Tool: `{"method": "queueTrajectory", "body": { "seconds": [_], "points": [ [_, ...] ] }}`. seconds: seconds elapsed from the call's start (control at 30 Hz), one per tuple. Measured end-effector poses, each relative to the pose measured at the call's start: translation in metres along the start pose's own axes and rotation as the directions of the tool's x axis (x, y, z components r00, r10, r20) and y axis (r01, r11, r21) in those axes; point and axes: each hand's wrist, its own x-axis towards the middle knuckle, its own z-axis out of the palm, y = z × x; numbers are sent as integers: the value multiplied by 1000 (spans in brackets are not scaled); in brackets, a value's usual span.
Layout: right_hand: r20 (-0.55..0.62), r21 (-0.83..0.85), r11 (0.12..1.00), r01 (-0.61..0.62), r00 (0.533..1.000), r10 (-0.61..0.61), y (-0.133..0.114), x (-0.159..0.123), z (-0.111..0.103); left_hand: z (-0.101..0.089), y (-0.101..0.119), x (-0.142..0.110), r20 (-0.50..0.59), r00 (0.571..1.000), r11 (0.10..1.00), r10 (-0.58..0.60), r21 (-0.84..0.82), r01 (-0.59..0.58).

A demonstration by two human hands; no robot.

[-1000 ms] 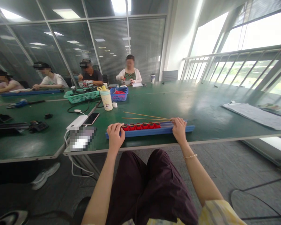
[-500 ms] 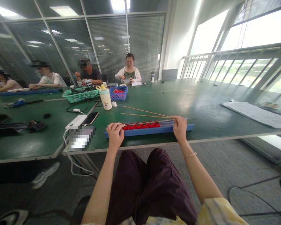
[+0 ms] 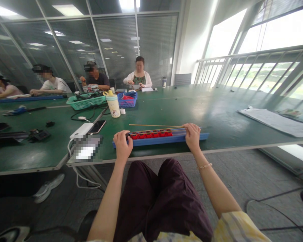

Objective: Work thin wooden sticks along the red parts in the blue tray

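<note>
While both hands (image 3: 123, 143) touch the blue rail (image 3: 156, 140), the right (image 3: 192, 135) pinches sticks (image 3: 151, 125).

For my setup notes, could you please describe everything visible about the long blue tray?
The long, narrow blue tray looks like plastic, with straight sides and a paler channel toward the right. It lies lengthwise near the front edge of the green table. A row of red pieces with dark tops sits in it. The left grip covers part of its left end; the right grip, pinching thin sticks, overlaps its right part, contact unclear.
</note>
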Motion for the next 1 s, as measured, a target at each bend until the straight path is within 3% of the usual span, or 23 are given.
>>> {"method": "queueTrajectory", "body": {
  "seconds": [0.17,0.53,1.0],
  "points": [
    [-12,20,1000,7,1000,-7,0,0,0,1,-1,-1,44,999,1000,22,17,-23],
    [-76,63,996,64,995,-59,6,-1,5,3,-2,-1,43,998,998,49,41,-51],
    [-66,169,983,74,996,-63,8,0,5,5,-6,-2,20,997,996,70,48,-70]
  ]
}}
